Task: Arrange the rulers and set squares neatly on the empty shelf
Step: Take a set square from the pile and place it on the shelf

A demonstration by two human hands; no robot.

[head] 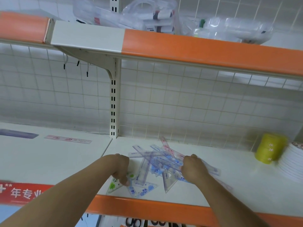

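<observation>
1. Head camera looks down onto the shelf (pixel 237 182), which is mostly bare. I'd judge the job is at its start: sorting, with nothing laid in order yet.
2. Towards the middle of the shelf, between its back edge and front edge, lies a pile (pixel 157 159) of clear rulers and set squares, crossed every which way.
3. The right hand (pixel 192 167) sits at the pile's right side. Its grip is clenched over a few long rulers (pixel 211 169) that run out towards the right end.
4. The left hand (pixel 120 167) is at the pile's left side with its fingers curled down. Its grip seems to pinch the corner of a blue set square (pixel 144 189) near the front edge. A green set square (pixel 114 185) lies touching that one, partly under the hand.
5. Next, to my eye, the triangles want lifting clear of the long pieces, then each kind squaring up in its own row. They look thin, slippery and overlapped, so pulling one out may drag others over the front edge.
6. Around them:
   - An upper shelf (pixel 196 46) carries clear bags (pixel 147 15).
   - A stack of white plates (pixel 291 164) and a yellow roll (pixel 270 148) stand at the right end, limiting room that way.
   - A lone pink ruler (pixel 68 139) lies on the neighbouring shelf (pixel 49 158) to the left and probably needs fetching.
</observation>
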